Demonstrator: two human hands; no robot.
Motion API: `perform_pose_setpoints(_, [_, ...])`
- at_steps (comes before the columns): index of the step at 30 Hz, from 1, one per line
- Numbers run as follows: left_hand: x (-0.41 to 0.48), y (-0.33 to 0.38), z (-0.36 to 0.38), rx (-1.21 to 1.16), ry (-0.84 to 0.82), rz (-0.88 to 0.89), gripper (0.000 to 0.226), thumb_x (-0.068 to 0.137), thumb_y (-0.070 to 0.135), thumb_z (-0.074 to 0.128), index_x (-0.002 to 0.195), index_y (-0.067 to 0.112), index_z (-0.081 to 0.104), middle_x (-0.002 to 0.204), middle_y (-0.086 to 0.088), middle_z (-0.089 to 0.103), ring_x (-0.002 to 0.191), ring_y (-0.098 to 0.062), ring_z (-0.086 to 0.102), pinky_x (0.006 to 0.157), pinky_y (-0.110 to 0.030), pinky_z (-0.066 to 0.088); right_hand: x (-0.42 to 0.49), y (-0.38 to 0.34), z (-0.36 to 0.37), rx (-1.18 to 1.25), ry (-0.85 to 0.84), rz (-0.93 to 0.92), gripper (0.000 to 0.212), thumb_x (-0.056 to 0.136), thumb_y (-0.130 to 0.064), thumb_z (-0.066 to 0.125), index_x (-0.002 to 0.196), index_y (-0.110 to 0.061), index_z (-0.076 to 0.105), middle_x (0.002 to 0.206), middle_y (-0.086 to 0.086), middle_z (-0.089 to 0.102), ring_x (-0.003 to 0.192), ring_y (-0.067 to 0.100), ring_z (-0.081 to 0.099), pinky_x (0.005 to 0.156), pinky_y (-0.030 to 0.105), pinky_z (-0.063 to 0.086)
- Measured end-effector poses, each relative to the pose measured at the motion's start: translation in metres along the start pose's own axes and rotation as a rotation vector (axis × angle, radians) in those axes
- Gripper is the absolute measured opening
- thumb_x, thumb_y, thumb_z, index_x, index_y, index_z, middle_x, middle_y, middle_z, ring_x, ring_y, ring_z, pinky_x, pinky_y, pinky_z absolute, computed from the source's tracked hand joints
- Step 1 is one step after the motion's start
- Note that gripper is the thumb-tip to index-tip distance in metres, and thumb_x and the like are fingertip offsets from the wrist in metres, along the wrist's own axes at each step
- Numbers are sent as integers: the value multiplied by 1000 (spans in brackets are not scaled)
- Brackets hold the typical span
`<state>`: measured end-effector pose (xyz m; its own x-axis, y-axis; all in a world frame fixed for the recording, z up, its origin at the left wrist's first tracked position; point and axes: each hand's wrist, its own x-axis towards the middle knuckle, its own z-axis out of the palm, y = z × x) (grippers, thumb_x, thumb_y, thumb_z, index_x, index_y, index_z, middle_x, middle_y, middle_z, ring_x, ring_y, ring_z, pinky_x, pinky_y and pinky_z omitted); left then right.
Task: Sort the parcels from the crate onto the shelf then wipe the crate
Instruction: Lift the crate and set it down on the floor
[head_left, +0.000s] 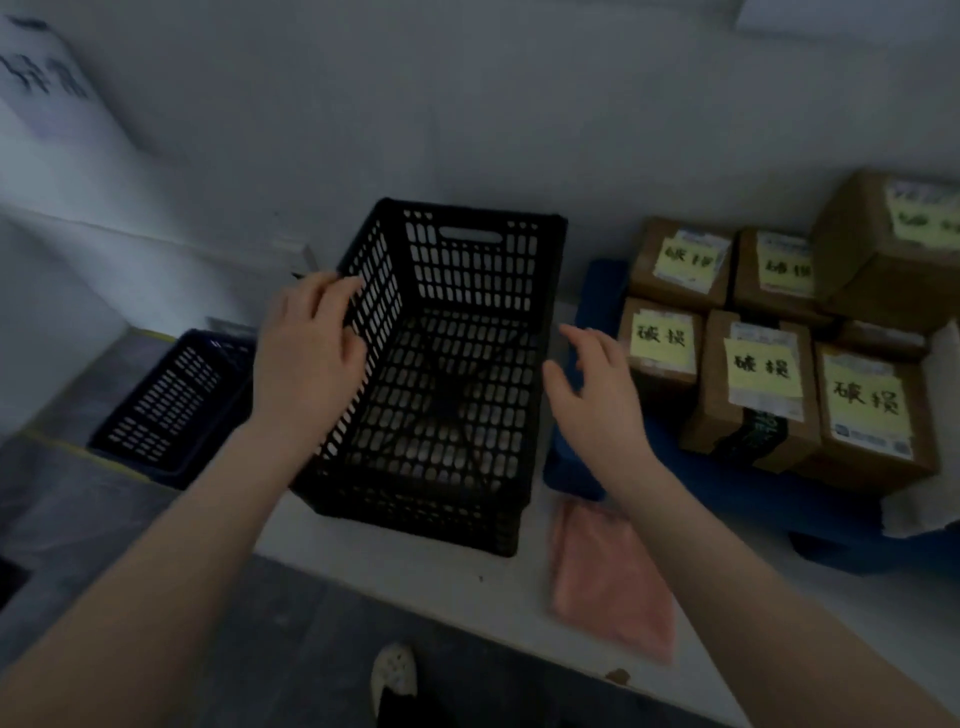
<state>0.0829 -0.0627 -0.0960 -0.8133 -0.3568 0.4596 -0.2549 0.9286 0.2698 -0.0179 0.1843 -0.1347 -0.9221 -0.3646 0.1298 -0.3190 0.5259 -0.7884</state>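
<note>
A black perforated plastic crate (457, 291) stands on a white surface in the middle of the head view, with nothing inside it. My left hand (306, 358) grips the crate's left rim, fingers curled over the edge. My right hand (592, 384) hovers just beside the crate's right wall with fingers spread and relaxed, holding nothing. Several brown cardboard parcels (753, 384) with yellow handwritten notes sit packed together at the right on a blue tray (582, 457). A pink cloth (608, 582) lies flat on the surface in front of the tray, below my right forearm.
A second, dark blue perforated crate (171, 405) sits lower down at the left. White walls rise behind. A white sheet (924, 483) drapes at the far right edge. A shoe (392, 670) shows on the grey floor below the surface's front edge.
</note>
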Motion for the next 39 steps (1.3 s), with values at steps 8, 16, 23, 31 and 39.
perform_pose_setpoints(8, [12, -118, 57, 5, -607, -51, 69, 92, 19, 52, 152, 21, 18, 160, -10, 0, 128, -44, 38, 98, -50, 43, 27, -17, 70, -240, -124, 205, 71, 91, -15, 53, 150, -27, 16, 158, -1, -1, 137, 33, 28, 106, 42, 40])
perform_pose_setpoints(16, [22, -131, 68, -230, -584, -109, 60, 95, 20, 47, 150, 18, 23, 158, -13, 11, 118, -38, 52, 88, -43, 49, 29, -2, 74, -364, -93, 286, 75, 92, -5, 49, 152, -27, 9, 160, -1, -5, 109, 26, 53, 71, 27, 45])
perform_pose_setpoints(23, [19, -136, 73, -263, -535, -183, 56, 95, 26, 43, 149, 22, 29, 154, -8, 23, 121, -35, 50, 94, -42, 46, 28, 1, 75, -329, -65, 254, 72, 92, -4, 47, 152, -26, 14, 160, -1, 1, 120, 24, 47, 78, 24, 42])
perform_pose_setpoints(31, [-13, -177, 45, -307, -489, -295, 57, 93, 31, 43, 148, 26, 30, 154, -5, 24, 129, -26, 42, 103, -39, 40, 28, -39, 97, -329, -113, 155, 65, 93, -5, 48, 151, -21, 22, 158, -2, 10, 133, 20, 35, 98, 30, 38])
perform_pose_setpoints(39, [-43, -297, -31, -221, -335, -397, 55, 92, 11, 47, 145, 21, 36, 150, -7, 30, 118, -23, 49, 92, -31, 42, 34, -138, 199, -257, -217, -5, 64, 90, 3, 51, 148, -12, 29, 154, 9, 23, 135, 22, 32, 107, 23, 25])
